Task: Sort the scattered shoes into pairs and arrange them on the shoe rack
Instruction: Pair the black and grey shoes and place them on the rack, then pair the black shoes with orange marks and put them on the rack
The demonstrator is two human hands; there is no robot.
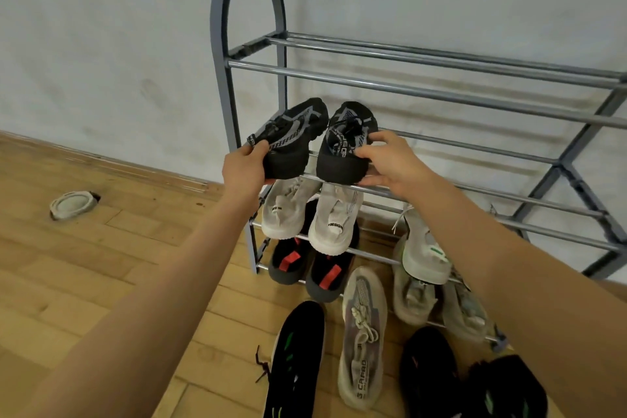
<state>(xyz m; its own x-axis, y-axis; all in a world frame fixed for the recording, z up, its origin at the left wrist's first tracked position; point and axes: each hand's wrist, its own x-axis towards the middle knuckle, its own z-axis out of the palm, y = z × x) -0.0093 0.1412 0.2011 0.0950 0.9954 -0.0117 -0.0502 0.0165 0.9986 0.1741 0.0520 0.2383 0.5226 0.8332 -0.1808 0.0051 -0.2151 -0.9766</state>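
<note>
- Left hand [245, 163] grips the heel of 1 black shoe [290, 137].
- Right hand [390, 161] pinches its twin [346, 142] (heels toward us).
- Both shoes sit side by side on a rack [441, 92] bar.

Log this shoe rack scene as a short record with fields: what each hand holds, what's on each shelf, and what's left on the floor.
left hand: grips heel of left black-grey shoe
right hand: grips heel of right black-grey shoe
rack: top shelf bare
second shelf: the black-grey pair, being set down
third shelf: white pair, one white-green shoe
bottom shelf: black-red pair, beige pair
floor: beige shoe, three black shoes
</note>
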